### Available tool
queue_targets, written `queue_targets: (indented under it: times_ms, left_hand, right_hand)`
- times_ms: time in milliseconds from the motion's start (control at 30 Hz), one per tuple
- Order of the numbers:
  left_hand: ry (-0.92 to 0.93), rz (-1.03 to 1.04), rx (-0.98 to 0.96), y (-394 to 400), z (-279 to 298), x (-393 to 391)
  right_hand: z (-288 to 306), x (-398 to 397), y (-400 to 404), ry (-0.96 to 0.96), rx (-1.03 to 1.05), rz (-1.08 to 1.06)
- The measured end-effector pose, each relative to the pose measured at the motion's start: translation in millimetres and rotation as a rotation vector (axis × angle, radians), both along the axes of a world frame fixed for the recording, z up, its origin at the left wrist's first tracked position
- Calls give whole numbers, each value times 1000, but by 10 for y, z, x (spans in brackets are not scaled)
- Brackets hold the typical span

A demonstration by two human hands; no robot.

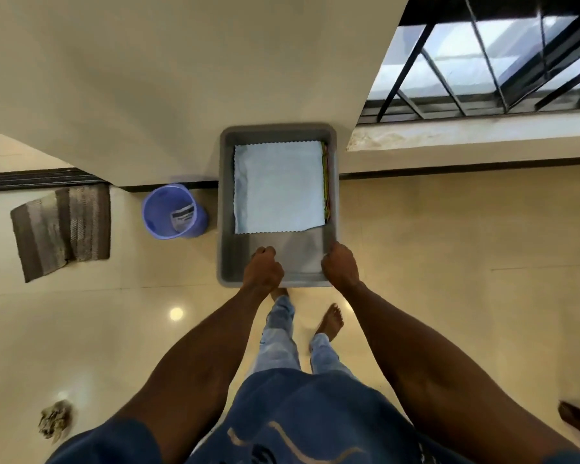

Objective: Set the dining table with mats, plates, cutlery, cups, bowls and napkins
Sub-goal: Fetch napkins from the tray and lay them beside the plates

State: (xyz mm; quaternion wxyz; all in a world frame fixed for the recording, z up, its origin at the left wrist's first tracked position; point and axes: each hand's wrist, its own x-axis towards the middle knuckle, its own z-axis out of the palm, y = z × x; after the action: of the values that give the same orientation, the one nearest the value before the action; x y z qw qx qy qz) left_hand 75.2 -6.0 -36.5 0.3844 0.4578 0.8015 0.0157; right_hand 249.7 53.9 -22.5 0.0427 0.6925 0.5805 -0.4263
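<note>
Early days: I see supplies in transit, no dining table in view.
Both hands, left hand [263, 267] and right hand [340, 267], grip the grey tray's [226, 195] near rim; folded napkins [278, 187] lie inside, nothing laid yet.

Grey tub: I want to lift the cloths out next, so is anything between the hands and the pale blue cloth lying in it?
Nothing visible. Both the left hand and the right hand grip the grey tub's near rim; only bare tub floor separates them from the pale blue cloth, which lies uncovered on top.
</note>
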Motion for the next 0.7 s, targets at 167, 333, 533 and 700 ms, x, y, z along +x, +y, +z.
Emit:
queue_targets:
  times_ms: [167, 333, 533, 700]
  left_hand:
    - [-53, 5, -6, 462, -382, -254]
    - [-103, 1, 17, 919, -738, -378]
    - [-108, -61, -7, 1127, -950, -414]
    - [-121, -73, -24, 1064, -1002, -480]
  right_hand:
    - [-463, -280, 359, 2, -4, -135]
    - [-924, -536, 687, 125, -66, -373]
    - [-1584, -689, 851, 179, -188, -770]
    - [-1455, -870, 954, 157, -168, -934]
